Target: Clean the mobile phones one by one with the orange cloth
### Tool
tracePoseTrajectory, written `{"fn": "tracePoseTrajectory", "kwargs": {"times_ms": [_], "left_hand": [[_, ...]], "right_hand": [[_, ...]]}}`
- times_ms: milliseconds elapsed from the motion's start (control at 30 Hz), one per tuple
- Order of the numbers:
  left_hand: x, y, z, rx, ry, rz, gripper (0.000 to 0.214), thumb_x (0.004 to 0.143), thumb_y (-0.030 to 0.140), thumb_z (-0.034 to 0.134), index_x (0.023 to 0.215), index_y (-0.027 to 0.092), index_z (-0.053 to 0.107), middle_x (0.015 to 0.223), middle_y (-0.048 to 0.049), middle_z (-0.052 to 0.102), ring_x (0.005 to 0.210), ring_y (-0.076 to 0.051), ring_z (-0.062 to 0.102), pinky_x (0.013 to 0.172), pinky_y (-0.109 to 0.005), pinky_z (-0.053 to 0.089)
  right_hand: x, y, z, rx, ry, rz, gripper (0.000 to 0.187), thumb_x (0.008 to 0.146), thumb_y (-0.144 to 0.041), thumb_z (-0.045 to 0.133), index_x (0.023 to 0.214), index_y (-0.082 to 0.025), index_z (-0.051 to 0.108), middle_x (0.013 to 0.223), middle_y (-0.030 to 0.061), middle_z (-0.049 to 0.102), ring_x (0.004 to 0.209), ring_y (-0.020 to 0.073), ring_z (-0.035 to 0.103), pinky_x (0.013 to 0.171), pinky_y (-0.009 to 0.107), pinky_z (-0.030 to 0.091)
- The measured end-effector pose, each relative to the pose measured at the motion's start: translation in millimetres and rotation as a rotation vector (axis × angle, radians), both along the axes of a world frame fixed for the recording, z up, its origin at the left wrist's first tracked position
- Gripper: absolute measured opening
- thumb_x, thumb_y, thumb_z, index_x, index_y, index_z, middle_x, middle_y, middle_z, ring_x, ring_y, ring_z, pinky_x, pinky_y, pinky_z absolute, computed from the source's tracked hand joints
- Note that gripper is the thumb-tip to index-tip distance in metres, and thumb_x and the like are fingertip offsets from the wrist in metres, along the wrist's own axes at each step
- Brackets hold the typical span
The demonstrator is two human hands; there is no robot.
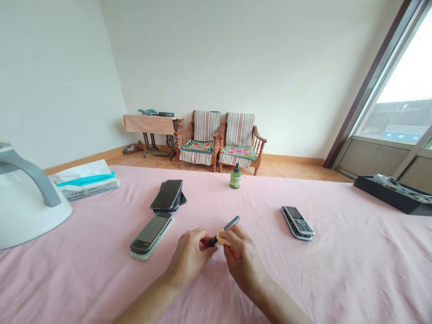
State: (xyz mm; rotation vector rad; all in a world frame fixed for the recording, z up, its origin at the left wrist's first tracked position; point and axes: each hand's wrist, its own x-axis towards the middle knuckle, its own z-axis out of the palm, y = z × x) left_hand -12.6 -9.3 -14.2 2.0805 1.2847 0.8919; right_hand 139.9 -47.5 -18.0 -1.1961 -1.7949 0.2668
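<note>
One slim, dark, flat device point(233, 221), seen edge-on, is held between the left hand point(191, 253), pinching its near end, and the right hand point(245, 255), holding a pale-orange cloth point(221, 238) against it. A silver-and-black keypad phone point(298, 220) lies right of both.

held device point(232, 222): smooth | black phone point(167, 194): glossy | kettle point(27, 207): smooth plastic (handle point(36, 177) matt) | tablecloth point(354, 265): matt cloth

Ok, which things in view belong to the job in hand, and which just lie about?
In the job:
slim dark device, in the left hand
yellowish cloth-like piece, in the right hand
probably stacked touchscreen phones, keypad phones, green spray bottle

Likely lying about:
white jug
white packet
black tray
chairs
</note>
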Motion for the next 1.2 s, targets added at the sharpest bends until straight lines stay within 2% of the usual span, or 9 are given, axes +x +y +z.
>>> {"fn": "tracePoseTrajectory", "kwargs": {"times_ms": [167,400,467,600,667,733,833,1000,1200], "left_hand": [[-0.5,-1.3,0.8,-0.01,-0.026,-0.008,0.01,0.073,0.022,0.059,0.068,0.017,0.066,0.07,-0.0017,0.069,0.066,-0.017,0.062,0.061,-0.023,0.041],[3.9,-0.5,-0.6,0.053,0.062,0.027,0.004,0.067,0.017,0.063,0.065,0.017,0.066,0.066,-0.0009,0.066,0.067,-0.018,0.059,0.064,-0.025,0.041],[4.7,-1.4,0.6,0.055,0.075,0.022,0.004,0.068,0.016,0.063,0.064,0.017,0.065,0.067,-0.0007,0.066,0.068,-0.018,0.06,0.064,-0.025,0.041],[4.1,-3.2,3.5,-0.018,0.001,-0.01,0.007,0.072,0.023,0.063,0.069,0.018,0.066,0.07,-0.0008,0.068,0.067,-0.017,0.062,0.062,-0.024,0.043],[3.3,-3.1,4.6,-0.036,-0.038,-0.013,0.006,0.072,0.024,0.064,0.072,0.018,0.066,0.072,-0.0008,0.069,0.067,-0.017,0.063,0.062,-0.024,0.045],[2.7,-2.0,5.4,-0.036,-0.062,-0.017,0.007,0.07,0.019,0.064,0.077,0.018,0.065,0.074,0.0,0.07,0.068,-0.017,0.063,0.064,-0.024,0.046],[1.7,0.4,5.2,-0.024,-0.095,-0.062,0.026,0.069,0.012,0.061,0.094,0.019,0.064,0.083,0.0,0.07,0.075,-0.017,0.064,0.07,-0.025,0.048],[-1.7,3.0,1.4,0.083,-0.089,-0.174,0.051,0.075,0.012,0.058,0.124,0.025,0.053,0.118,-0.0036,0.061,0.109,-0.02,0.056,0.096,-0.035,0.042],[-1.5,0.3,0.7,0.151,0.092,-0.226,0.051,0.081,0.012,0.052,0.129,0.028,0.048,0.101,-0.0045,0.061,0.087,-0.017,0.06,0.082,-0.031,0.049]], "right_hand": [[-9.8,-1.9,0.3,-0.011,-0.032,0.053,0.028,0.077,0.001,0.042,0.08,-0.019,0.062,0.08,0.0036,0.055,0.075,0.0155,0.053,0.065,0.024,0.041],[32.7,25.1,-3.5,-0.006,0.06,-0.245,0.027,0.074,-0.001,0.045,0.084,-0.017,0.065,0.078,0.0031,0.056,0.07,0.0147,0.055,0.065,0.024,0.041],[27.3,18.5,-2.9,-0.011,0.055,-0.178,0.029,0.073,0.0,0.044,0.082,-0.018,0.064,0.078,0.0025,0.055,0.069,0.0139,0.054,0.063,0.023,0.04],[5.5,0.6,-0.7,-0.016,0.058,0.095,0.032,0.071,0.003,0.042,0.082,-0.019,0.063,0.081,0.0019,0.055,0.073,0.0124,0.054,0.064,0.021,0.041],[4.9,-1.0,0.0,-0.029,0.093,0.116,0.032,0.072,0.002,0.042,0.083,-0.019,0.063,0.082,0.0017,0.056,0.073,0.0121,0.055,0.064,0.02,0.041],[15.5,3.5,-0.2,-0.047,0.139,-0.001,0.028,0.074,-0.001,0.043,0.083,-0.019,0.064,0.08,0.0014,0.056,0.071,0.0122,0.055,0.062,0.021,0.04],[43.4,13.8,-1.8,-0.065,0.169,-0.231,0.022,0.075,-0.007,0.046,0.082,-0.018,0.065,0.079,0.0015,0.058,0.069,0.0132,0.056,0.062,0.022,0.04],[76.0,19.6,-2.7,-0.079,0.127,-0.398,0.018,0.074,-0.013,0.048,0.079,-0.019,0.065,0.077,0.0008,0.06,0.067,0.0146,0.057,0.064,0.024,0.039],[82.7,21.7,-1.8,-0.078,0.127,-0.438,0.019,0.073,-0.015,0.048,0.075,-0.02,0.066,0.074,0.0001,0.06,0.065,0.014,0.056,0.063,0.023,0.038]]}}
